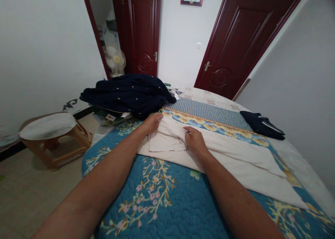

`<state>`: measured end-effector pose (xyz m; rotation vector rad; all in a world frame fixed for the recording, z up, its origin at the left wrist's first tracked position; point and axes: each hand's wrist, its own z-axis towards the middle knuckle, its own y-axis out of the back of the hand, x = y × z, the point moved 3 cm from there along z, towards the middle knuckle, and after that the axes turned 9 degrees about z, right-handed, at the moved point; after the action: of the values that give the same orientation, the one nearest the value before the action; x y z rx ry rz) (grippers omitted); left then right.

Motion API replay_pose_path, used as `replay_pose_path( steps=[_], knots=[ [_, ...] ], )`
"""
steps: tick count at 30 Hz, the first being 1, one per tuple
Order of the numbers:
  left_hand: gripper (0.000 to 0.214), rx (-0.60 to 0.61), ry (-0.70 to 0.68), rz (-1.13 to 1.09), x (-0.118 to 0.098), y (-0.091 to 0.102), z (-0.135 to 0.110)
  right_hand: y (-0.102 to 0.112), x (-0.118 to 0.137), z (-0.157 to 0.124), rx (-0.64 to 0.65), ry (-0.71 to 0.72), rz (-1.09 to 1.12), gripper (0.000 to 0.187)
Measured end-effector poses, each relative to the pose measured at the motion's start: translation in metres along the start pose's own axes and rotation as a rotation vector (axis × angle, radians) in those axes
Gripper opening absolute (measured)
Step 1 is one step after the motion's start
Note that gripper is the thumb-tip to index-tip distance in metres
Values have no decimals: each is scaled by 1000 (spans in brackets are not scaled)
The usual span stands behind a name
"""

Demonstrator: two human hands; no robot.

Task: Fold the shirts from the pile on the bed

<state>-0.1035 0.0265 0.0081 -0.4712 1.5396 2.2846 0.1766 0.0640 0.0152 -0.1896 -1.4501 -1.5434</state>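
Note:
A cream-white garment (235,155), which looks like a pair of trousers, lies lengthwise across the table, its left end partly folded over. My left hand (153,123) is closed on the cloth at its far left edge. Farther right, my right hand (195,140) pinches a bunched part of the same garment near the folded piece. Creases run from the right hand toward the wide right end. Under the garment is a blue quilted cover (188,204) with flower sprays.
A heap of dark navy clothing (128,92) sits at the table's far left, over other clothes. A folded dark garment (261,125) lies at the right. A plastic stool (49,127) stands on the floor to the left. Two dark red doors (142,26) are behind.

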Motion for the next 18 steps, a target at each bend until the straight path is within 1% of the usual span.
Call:
replay_pose_path(
  steps=[2, 4, 7, 9, 12, 15, 18],
  knots=[
    [66, -10, -15, 13, -3, 0, -2, 1, 4, -1, 3, 0, -55, 48],
    [69, -55, -17, 38, -5, 2, -4, 0, 7, -2, 11, 1, -101, 48],
    [57, -163, 49, 121, -4, 7, -8, 1, 8, -3, 11, 0, -170, 47],
    [51, -196, 114, 170, 1, 11, -10, 4, 7, -2, -20, 20, -230, 48],
    [51, -146, 175, 205, 11, 16, -10, 8, 1, 1, -27, 88, -346, 46],
    [53, -66, 243, 185, 19, 21, -3, 6, -10, 3, 66, 163, -423, 43],
    [54, -28, 315, 164, 22, 23, 12, 1, -20, 5, 129, 194, -445, 47]
  ],
)
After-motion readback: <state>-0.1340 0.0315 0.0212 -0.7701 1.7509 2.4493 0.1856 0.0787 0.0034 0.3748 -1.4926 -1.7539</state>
